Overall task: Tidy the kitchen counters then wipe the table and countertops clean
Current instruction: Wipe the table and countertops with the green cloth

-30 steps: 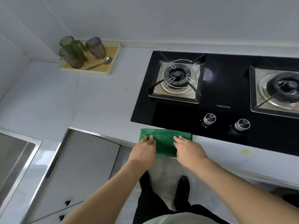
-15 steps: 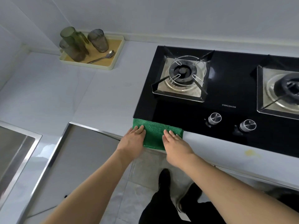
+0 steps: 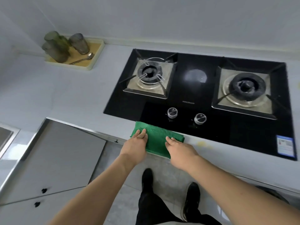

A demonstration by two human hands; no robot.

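Two bare hands and one cloth occupy the near edge of the scene, which we read from its largest element to its smallest. We see first the pale countertop (image 3: 73,98), running from the left wall to the right edge of the view, with a grey wall behind it. Set into it at right is the black glass hob (image 3: 193,95), carrying a left burner (image 3: 148,77) and a right burner (image 3: 245,89) under wire pan supports, two round knobs near its front edge, and a blue-bordered sticker (image 3: 285,145) at its near right corner. At lower left we see a cabinet front (image 3: 53,159) with a metal-trimmed edge and dark pulls, and part of a steel sink (image 3: 4,137) at the far left. In the back left corner sits a cream tray (image 3: 95,57) holding three tinted drinking glasses (image 3: 56,47), one greener than the others, and a spoon (image 3: 82,58) lying flat. Next we note the folded green cloth (image 3: 156,138), lying on the countertop strip just in front of the hob, its near edge at the counter's front lip. Our left hand (image 3: 135,146) rests on the cloth's left end, fingers straight and together, pressing flat and grasping nothing. Our right hand (image 3: 180,151) rests on its right part in the same way, fingers extended and laid flat. Smallest, a yellowish stain (image 3: 202,144) marks the countertop just right of the cloth.
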